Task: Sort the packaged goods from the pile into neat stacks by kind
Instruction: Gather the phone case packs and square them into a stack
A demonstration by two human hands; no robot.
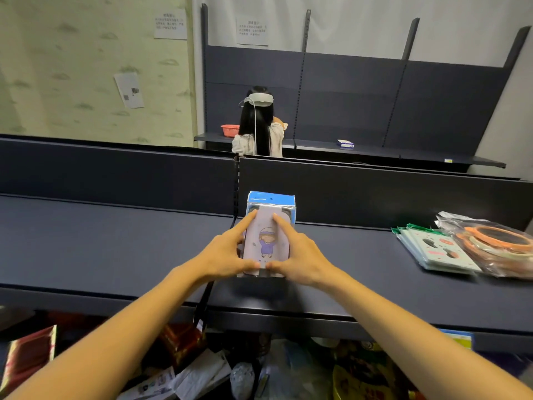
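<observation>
On the dark shelf [115, 241] we have a stack of phone-case packs [266, 241], standing near the back panel; flat, stiff, glossy packs, light but, we judge, slippery, so best squared by the long edges; our left hand [227, 255] and right hand [297, 255] frame it, forefingers straight along the top, thumbs touching the near edge.

Glossy plastic packet [266, 241], matt shelf [115, 241]
</observation>
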